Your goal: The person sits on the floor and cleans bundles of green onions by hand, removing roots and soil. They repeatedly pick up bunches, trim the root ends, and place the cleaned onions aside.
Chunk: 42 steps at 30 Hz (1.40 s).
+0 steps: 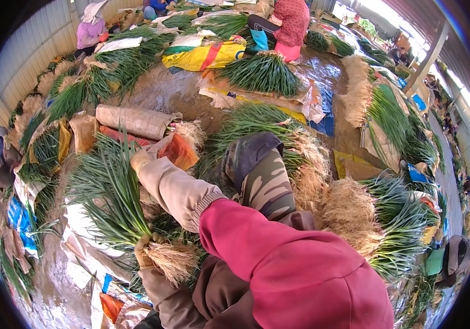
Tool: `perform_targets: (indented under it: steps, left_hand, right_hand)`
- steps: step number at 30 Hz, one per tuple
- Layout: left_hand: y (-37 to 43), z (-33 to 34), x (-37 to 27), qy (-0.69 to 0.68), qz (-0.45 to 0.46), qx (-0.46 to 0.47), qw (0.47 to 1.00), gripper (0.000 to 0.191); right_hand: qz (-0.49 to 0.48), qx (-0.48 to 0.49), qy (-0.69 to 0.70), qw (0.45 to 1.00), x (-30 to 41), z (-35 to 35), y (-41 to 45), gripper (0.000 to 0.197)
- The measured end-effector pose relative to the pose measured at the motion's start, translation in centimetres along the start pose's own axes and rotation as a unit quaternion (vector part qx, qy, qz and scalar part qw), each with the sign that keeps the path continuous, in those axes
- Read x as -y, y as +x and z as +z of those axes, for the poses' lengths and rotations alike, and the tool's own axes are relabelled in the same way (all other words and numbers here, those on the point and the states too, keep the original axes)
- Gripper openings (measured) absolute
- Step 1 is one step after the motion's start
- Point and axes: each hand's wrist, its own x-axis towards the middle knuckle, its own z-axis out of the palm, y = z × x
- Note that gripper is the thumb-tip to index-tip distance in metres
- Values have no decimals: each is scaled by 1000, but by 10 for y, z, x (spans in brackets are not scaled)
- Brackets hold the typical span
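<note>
My left hand (pixel 146 249), in a tan work glove, grips a bunch of green onions (pixel 130 205) just above its pale roots (pixel 173 257). The long leaves fan up and away from me. My right hand (pixel 141 159), also gloved, is by the upper leaves, beside an orange mesh sack (pixel 179 152). Its fingers are partly hidden, so whether they pinch a leaf is unclear. More green onions (pixel 95 172) lie under and left of the held bunch. Beyond my right hand, a rolled burlap sack (pixel 132 121) wraps another bundle, its roots (pixel 192 133) showing.
By my camouflage-clad knee (pixel 266 181) lies a heap of green onions (pixel 247 123). Root-end piles (pixel 348 214) stand to the right. A person in pink boots (pixel 288 51) sits ahead near a yellow sack (pixel 206 55). Other people work along the left wall (pixel 17 66).
</note>
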Motion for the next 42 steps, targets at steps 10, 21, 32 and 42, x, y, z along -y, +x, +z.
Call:
perform_targets:
  steps: [10,21,32,42]
  left_hand:
    - [-24,37,17,-6,-39,-13,999,28]
    - [-51,43,15,-47,-33,18,998,27]
    - [-56,26,-7,-77,72,42,994,25]
    - [-34,17,-3,-71,112,22,991,25]
  right_hand:
    - [68,99,19,993,-21,-3,-35,24]
    - [69,109,-9,992,-22,-8,-51,29]
    - [-64,322,-511,794,-75,-36,-98,34]
    - [-186,525,100,824,-4,-4,-188,53]
